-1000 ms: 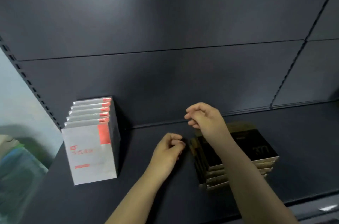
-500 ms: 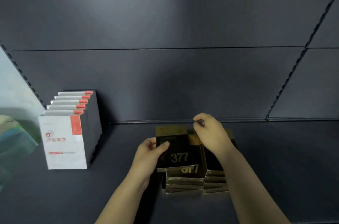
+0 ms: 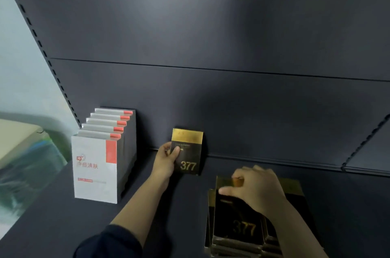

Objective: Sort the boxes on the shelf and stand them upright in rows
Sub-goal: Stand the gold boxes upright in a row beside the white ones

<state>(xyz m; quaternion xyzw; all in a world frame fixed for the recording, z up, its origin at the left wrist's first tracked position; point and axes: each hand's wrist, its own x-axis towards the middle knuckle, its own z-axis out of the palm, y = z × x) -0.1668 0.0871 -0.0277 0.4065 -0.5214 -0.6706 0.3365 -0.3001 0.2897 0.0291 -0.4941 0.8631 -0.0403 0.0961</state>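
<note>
A black and gold box marked 377 [image 3: 190,158] stands upright against the shelf's back panel, and my left hand [image 3: 165,158] grips its left edge. To the right lies a flat stack of the same black and gold boxes [image 3: 236,232]. My right hand [image 3: 253,190] pinches the far edge of the stack's top box. At the left, a row of white boxes with red corners [image 3: 99,160] stands upright, front to back.
The dark shelf board [image 3: 52,222] runs across the view, with its dark back panel [image 3: 232,99] behind. A slotted upright [image 3: 42,46] borders the left side. Blurred green and cream items [image 3: 23,162] lie beyond the shelf's left end.
My left hand has carried one 377 box from the stack to the back panel and stood it upright. My right hand has dropped onto the stack's top box. The view shifted.
</note>
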